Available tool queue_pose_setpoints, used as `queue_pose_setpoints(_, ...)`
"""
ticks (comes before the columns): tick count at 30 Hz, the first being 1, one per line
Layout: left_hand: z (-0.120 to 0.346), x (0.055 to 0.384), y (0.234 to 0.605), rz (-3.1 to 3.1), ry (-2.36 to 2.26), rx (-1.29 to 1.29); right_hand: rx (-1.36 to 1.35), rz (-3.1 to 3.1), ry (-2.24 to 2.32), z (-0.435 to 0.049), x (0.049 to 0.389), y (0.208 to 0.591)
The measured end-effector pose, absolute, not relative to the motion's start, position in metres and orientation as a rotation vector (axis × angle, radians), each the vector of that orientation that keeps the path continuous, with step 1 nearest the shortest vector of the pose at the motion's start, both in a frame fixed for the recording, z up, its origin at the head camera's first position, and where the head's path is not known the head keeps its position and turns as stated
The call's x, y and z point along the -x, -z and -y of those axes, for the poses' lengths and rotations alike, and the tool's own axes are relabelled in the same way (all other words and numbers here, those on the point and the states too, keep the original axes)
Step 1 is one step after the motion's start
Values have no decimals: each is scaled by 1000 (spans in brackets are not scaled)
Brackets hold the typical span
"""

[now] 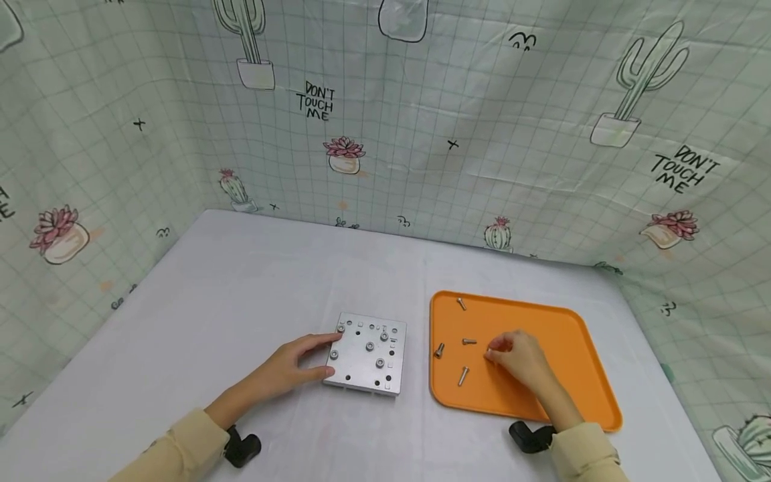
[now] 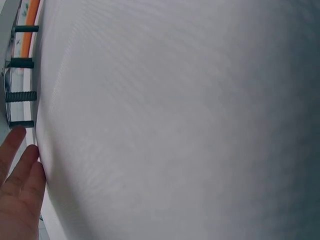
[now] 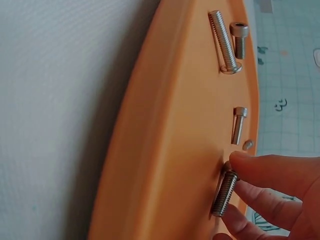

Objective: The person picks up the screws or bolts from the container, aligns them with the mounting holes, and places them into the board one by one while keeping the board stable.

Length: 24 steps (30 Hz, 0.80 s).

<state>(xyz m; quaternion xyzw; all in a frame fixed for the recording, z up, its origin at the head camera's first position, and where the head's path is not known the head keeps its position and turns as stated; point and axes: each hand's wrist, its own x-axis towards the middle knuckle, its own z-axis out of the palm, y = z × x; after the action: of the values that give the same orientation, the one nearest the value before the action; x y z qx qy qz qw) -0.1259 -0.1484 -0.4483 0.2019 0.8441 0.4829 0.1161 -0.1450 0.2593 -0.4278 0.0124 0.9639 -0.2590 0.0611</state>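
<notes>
A silver metal plate (image 1: 355,368) with holes and several socket head screws (image 1: 370,347) set in it stands on the white table. My left hand (image 1: 283,368) rests at the plate's left side, index finger and thumb on its edge. In the left wrist view, threaded screw ends (image 2: 21,96) stick out below the plate, near straight fingertips (image 2: 34,170). Over the orange tray (image 1: 560,335), my right hand (image 1: 521,358) pinches a screw (image 3: 226,192) by its head between thumb and finger. Its threaded shank slants close over the tray floor.
Other screws lie loose in the tray: one (image 1: 461,304) near the back edge, one (image 1: 469,342) in the middle, a thick one (image 1: 440,350) by the left rim and a long one (image 1: 463,376) toward the front. A patterned cloth (image 1: 397,134) hangs behind the table.
</notes>
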Motion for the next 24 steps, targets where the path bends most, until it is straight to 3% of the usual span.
queue_pose_setpoints(24,149,126,448,-2478,-1407,-587,-66,-2931,757,-256,144,424)
